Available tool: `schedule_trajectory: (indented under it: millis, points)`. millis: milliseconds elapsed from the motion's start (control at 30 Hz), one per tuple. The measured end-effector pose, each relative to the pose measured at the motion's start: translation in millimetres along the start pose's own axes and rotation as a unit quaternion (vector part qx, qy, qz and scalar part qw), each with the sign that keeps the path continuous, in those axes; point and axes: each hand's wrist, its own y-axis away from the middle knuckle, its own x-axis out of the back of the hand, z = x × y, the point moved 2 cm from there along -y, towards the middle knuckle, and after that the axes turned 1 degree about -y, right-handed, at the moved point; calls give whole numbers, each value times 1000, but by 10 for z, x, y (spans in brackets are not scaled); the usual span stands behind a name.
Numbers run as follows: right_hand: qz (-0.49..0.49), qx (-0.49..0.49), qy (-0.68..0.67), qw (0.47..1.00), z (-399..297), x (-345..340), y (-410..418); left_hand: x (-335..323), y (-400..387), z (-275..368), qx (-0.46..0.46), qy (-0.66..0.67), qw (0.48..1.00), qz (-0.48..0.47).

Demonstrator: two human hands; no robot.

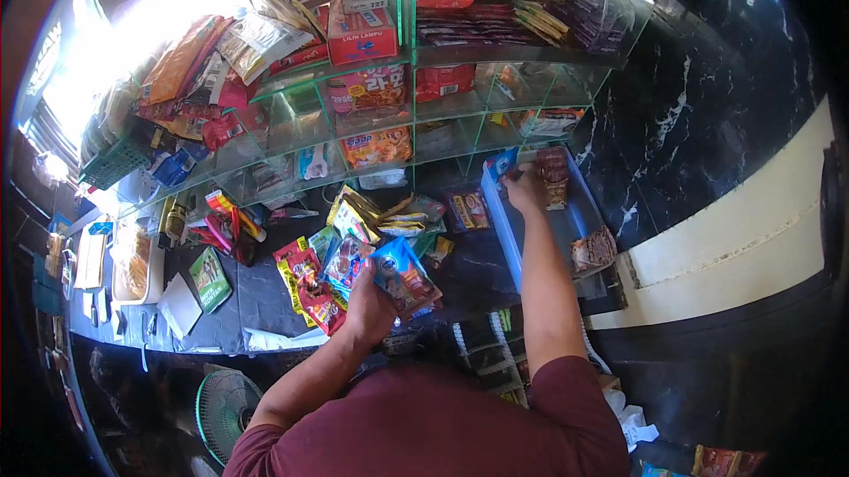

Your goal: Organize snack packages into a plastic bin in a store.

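Note:
My left hand [371,308] grips several blue sachets [402,273] just above the dark counter. Beneath and left of them lie red and yellow sachets [310,285]. My right hand [526,186] reaches into the far end of a blue plastic tray [503,238], its fingers on a blue packet [502,162] at the corner. Brown sachets [554,175] lie beside that hand, and another brown pack [593,250] rests at the tray's near end. Between tray and left hand are green and yellow sachets [406,218] and a purple sachet [468,210].
Glass shelves [414,122] filled with packets and small boxes rise behind the counter. To the left are a green booklet [211,279], a white tray [149,278] with a bagged item and a green basket [114,162]. A fan [227,411] stands below the counter's edge.

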Motion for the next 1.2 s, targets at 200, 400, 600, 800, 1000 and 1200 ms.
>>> schedule_trajectory:
  millis: [200, 400, 600, 800, 1000, 1200]
  points:
    - [-177, -102, -189, 961, 89, -115, -109, 85, -39, -22, -11, -8, 999, 37]
    - [-180, 65, -25, 981, 267, 110, -118, 24, -88, -98, 22, 2, 1000, 17]
    - [-263, 110, -35, 958, 35, 1229, 597, 159, -27, 3, 24, -19, 999, -20]
    - [-423, 104, -31, 900, 172, 1477, 1156, 185, -132, -113, 20, 10, 1000, 12]
    - [-506, 39, 100, 856, 299, 1312, 1315, 53, -102, -182, 71, 14, 997, -3]
    - [-497, -6, 137, 857, 349, 1355, 1397, 127, -92, -125, 34, 0, 999, 9]
